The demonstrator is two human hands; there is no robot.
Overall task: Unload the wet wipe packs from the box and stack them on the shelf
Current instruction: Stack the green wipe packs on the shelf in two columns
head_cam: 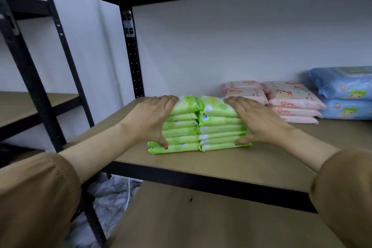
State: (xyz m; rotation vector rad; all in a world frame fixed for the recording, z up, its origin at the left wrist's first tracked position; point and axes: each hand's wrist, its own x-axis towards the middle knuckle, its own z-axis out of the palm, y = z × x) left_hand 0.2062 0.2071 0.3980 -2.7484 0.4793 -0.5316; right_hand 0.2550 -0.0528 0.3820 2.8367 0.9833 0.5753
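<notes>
- Stacked as two touching piles of green packs (181,131) near the front of the shelf (231,165).
- Clamped at the left end by the left hand (153,119), fingers curled over the top, thumb low on the front.
- Gripped likewise at the right end by the right hand (256,122).
- Behind to the right, pink packs (291,98); just beside those, blue packs (346,88).

I'm in a plain storeroom: black steel racking (131,56) with bare board shelves (221,167) against a blank white wall (221,46). Stacked green packs (181,130) sit between my left hand (149,121) and right hand (259,125), with pink packs (291,100) and blue packs (342,94) beyond the right. A second rack (26,56) stands left of my left hand.
</notes>
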